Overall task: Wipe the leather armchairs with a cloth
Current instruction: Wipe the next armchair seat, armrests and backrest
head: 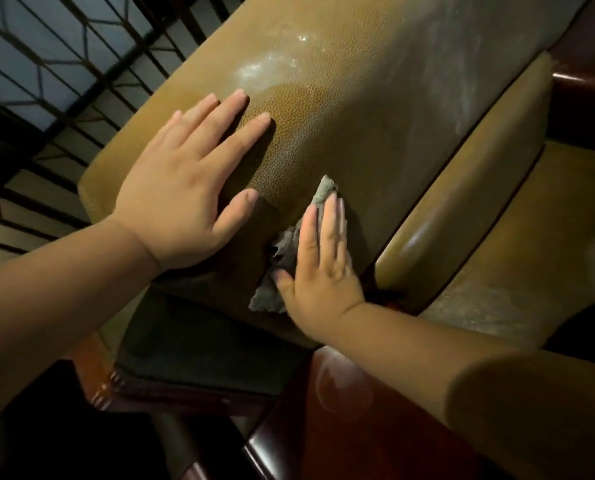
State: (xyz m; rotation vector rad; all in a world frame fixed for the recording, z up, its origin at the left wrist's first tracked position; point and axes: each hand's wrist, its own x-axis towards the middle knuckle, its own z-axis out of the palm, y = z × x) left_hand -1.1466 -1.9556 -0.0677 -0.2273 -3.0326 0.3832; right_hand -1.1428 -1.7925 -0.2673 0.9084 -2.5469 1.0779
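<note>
A tan leather armchair fills the view, seen from above its backrest. My left hand lies flat on top of the backrest, fingers straight and spread. My right hand presses a small grey cloth against the front face of the backrest with straight fingers. The cloth sticks out above the fingertips and below the thumb. Dusty pale streaks and a shiny patch mark the leather farther up the backrest.
The seat cushion lies to the right, with a padded roll beside it. A glossy dark wooden arm runs below my right forearm. A metal window grille stands behind the chair at the upper left.
</note>
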